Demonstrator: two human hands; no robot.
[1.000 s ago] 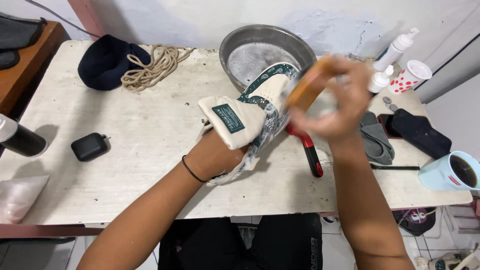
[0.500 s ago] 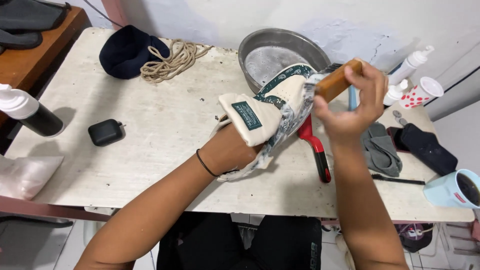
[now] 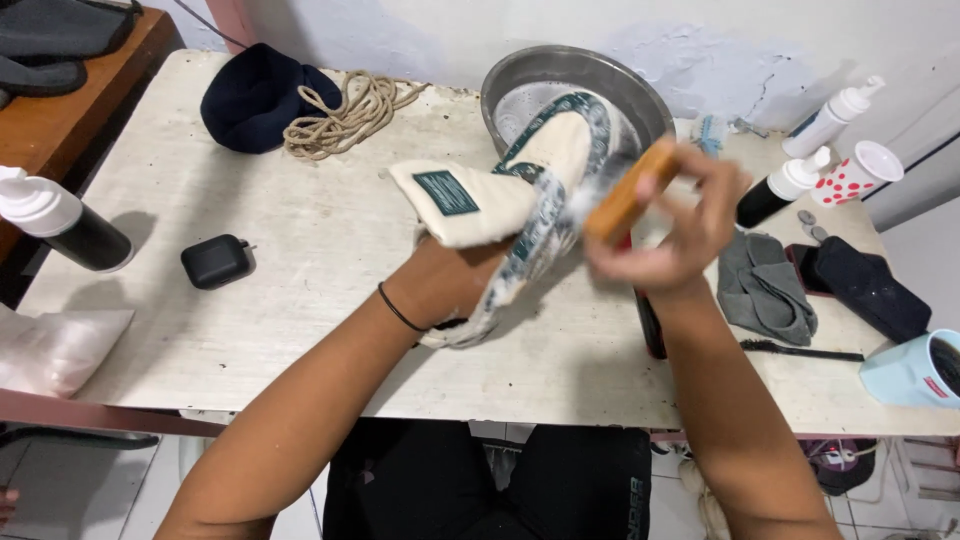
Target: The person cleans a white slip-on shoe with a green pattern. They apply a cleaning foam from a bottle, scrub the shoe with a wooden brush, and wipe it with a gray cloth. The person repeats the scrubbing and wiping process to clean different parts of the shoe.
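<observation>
My left hand (image 3: 450,280) is pushed inside a cream canvas shoe (image 3: 530,190) with a dark patterned edge and a green tongue label, holding it up over the table. My right hand (image 3: 680,235) grips a wooden-backed brush (image 3: 628,190) and presses it against the shoe's side; the brush and hand are blurred. A round metal basin (image 3: 570,80) stands just behind the shoe.
On the white table (image 3: 250,320): a dark cap (image 3: 255,95), coiled rope (image 3: 350,110), a small black case (image 3: 215,262), a grey cloth (image 3: 765,290), a black pouch (image 3: 865,285), bottles (image 3: 835,115), a spotted cup (image 3: 860,172), a blue mug (image 3: 915,368), a red-handled tool (image 3: 650,330).
My right hand with the brush has slid down along the shoe's side, from near the toe toward the middle. The left hand keeps the shoe raised; the view has shifted slightly.
</observation>
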